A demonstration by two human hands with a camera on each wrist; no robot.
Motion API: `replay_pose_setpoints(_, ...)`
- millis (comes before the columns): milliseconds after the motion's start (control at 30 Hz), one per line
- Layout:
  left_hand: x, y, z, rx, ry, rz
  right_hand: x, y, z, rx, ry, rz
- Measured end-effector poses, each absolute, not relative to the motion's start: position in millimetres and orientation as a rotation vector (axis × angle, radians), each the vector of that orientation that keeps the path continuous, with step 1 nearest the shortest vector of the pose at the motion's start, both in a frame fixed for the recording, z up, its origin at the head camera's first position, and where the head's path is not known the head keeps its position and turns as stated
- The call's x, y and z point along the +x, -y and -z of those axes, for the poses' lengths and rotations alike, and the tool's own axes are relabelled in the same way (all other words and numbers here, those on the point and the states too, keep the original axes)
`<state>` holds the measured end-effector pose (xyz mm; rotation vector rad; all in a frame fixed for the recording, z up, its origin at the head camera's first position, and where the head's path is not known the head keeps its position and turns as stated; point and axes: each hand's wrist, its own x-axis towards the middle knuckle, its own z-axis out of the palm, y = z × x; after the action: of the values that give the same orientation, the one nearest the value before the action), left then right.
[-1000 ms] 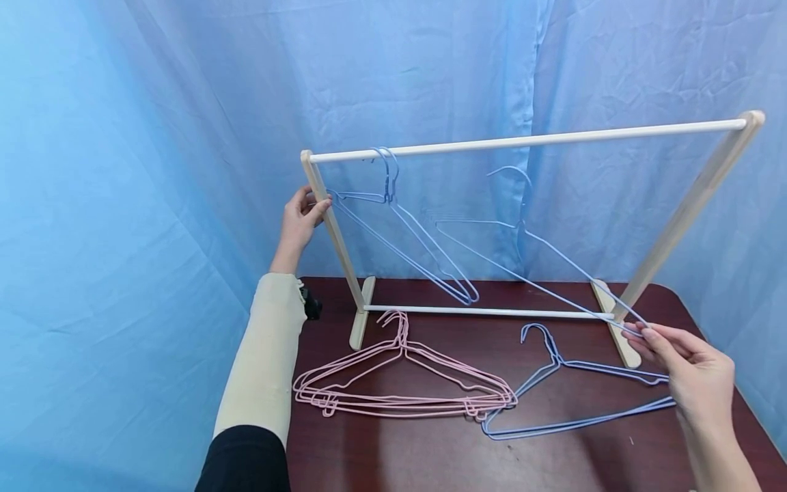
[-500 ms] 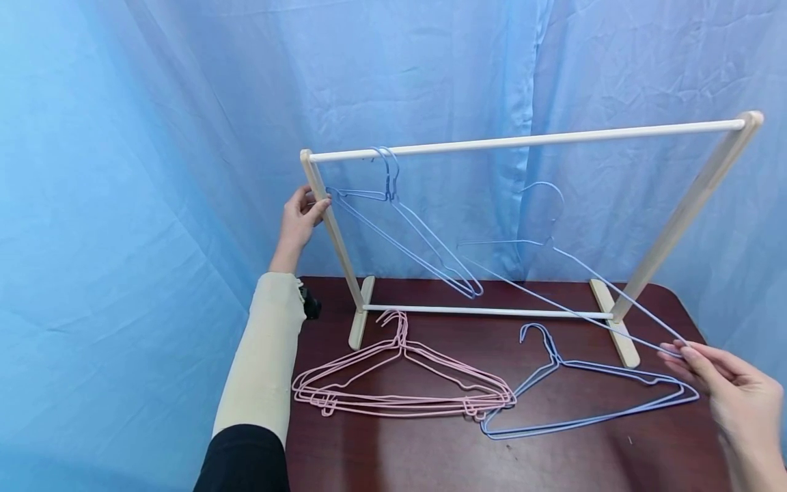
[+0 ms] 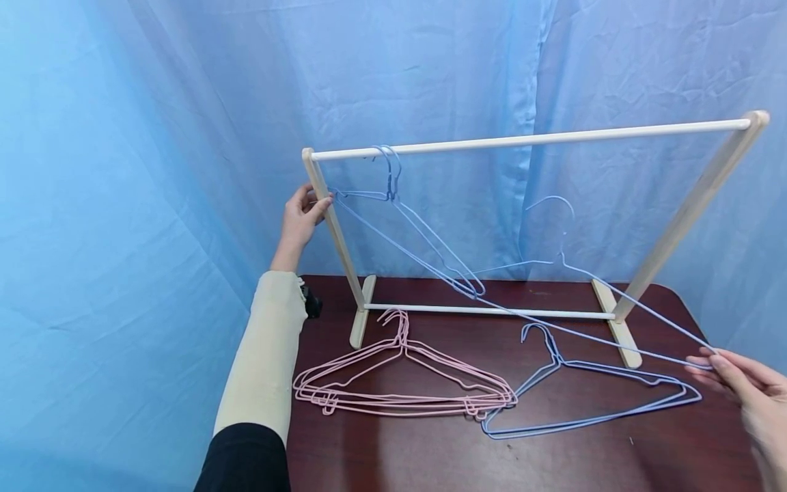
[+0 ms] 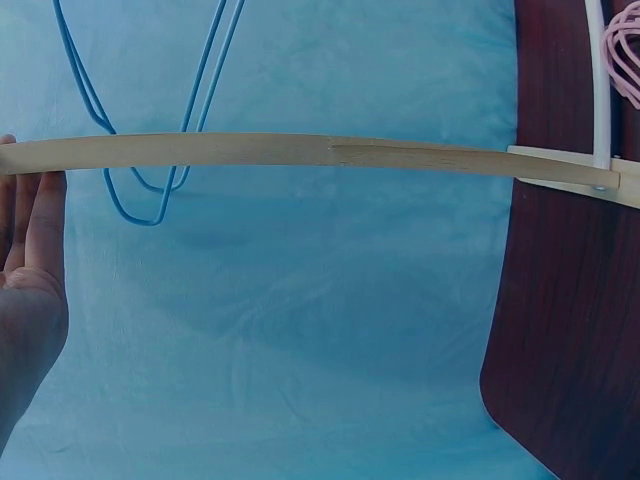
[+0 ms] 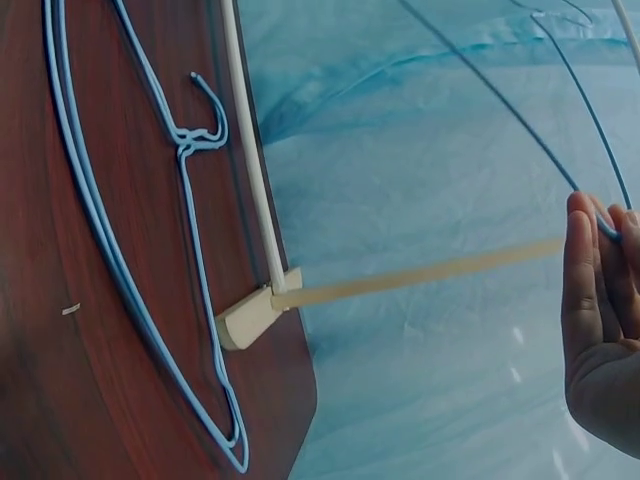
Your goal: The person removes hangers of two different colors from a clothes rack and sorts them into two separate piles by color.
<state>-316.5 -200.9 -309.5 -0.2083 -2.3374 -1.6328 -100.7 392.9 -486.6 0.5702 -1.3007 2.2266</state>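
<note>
My left hand [image 3: 301, 219] grips the left wooden post [image 3: 338, 239] of a small clothes rack near its top. In the left wrist view, the left hand [image 4: 35, 260] shows at the edge, fingers around that post. My right hand [image 3: 753, 393] pinches one corner of a blue wire hanger [image 3: 645, 303] at the right. This hanger slants up to the left, its hook below the top rail [image 3: 522, 141] and apart from it. The right wrist view shows the right hand [image 5: 605, 310] pinching the hanger's corner. Two blue hangers [image 3: 430, 232] hang on the rail's left end.
Several pink hangers [image 3: 406, 398] lie stacked on the dark red table [image 3: 443, 458]. Beside them lie blue hangers [image 3: 590, 424], overlapping the pink ones at one corner. The rack's lower rail [image 3: 430, 309] and feet [image 3: 621, 335] stand behind. Blue curtain [image 3: 184, 205] surrounds the table.
My right hand has moved right and down, carrying the blue hanger with it; its hook has dropped farther below the top rail. The left hand stays on the post.
</note>
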Motion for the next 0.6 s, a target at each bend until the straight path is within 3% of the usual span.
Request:
replay_pose_setpoints(400,-314.2,200.9,308.4,-0.207,2.325,1.662,-101.1,-420.9,495.9,0.622,1.435,-2.228)
replay_pose_setpoints(533,-317.2,203.0,312.0,-0.205,2.339,1.640,-105.2,-457.8,526.3,0.402,1.604,-2.216)
replay_pose_setpoints(600,-320.9,204.0,314.8,-0.210,2.343,1.630,-116.2,-497.0,560.6,0.342,1.687,-2.220)
